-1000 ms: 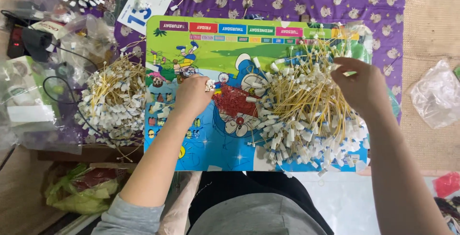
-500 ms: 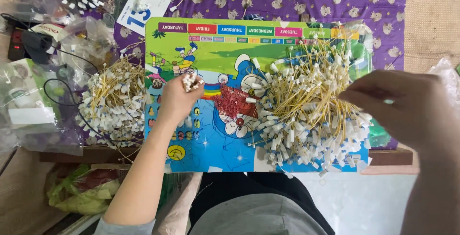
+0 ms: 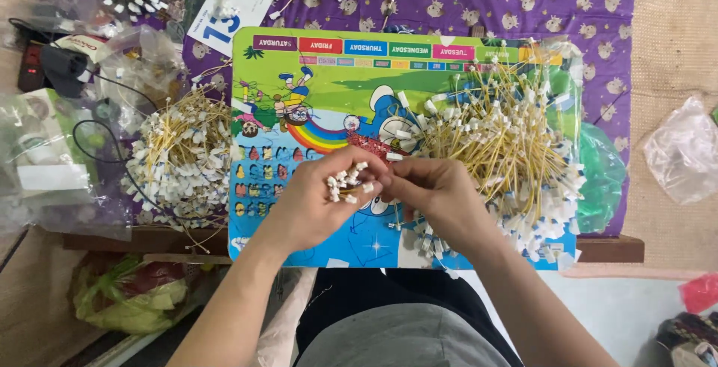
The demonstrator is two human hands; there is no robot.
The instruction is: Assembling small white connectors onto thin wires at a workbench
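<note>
A left hand (image 3: 314, 206) closes its grip on a small bunch of white connectors (image 3: 347, 184), held just above a colourful cartoon board (image 3: 314, 98) on the desk. The right hand (image 3: 434, 199) meets it, fingertips pinched narrow at the bunch's edge. A large heap of yellow wires (image 3: 501, 142) lies just right of the hands; a smaller heap (image 3: 183, 161) sits left, on purple patterned cloth (image 3: 479, 0).

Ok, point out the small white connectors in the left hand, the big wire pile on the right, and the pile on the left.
small white connectors (image 3: 345, 185), head view, middle of the cluster.
right wire pile (image 3: 508, 150), head view, yellow wires mid-pile.
left wire pile (image 3: 183, 161), head view, centre of the heap.
</note>
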